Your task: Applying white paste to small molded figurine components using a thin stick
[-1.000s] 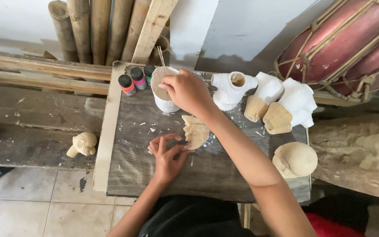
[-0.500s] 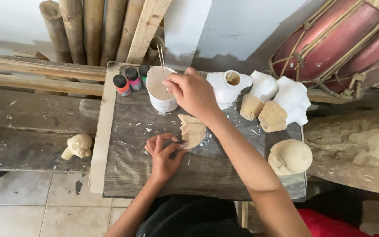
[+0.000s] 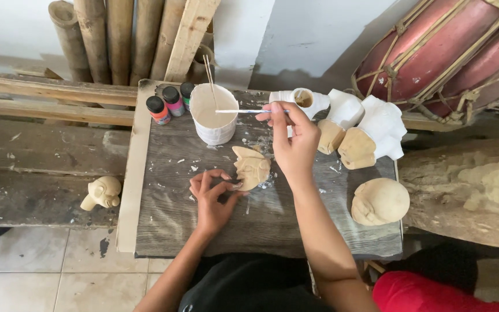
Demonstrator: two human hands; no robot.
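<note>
My right hand is pinching a thin brush over the white paint cup; my left hand is pinching the carved wooden mask flat on the grey plank counter. Judged step: loading paint; next, careful strokes. Bamboo poles are leaning behind.

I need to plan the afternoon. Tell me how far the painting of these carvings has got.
Done: two carvings at the back are coated white on top. In hand: the right hand holds a brush over the white paint cup, and the left hand steadies a bare mask. Left: that mask, the round head and the small figure are unpainted.
</note>
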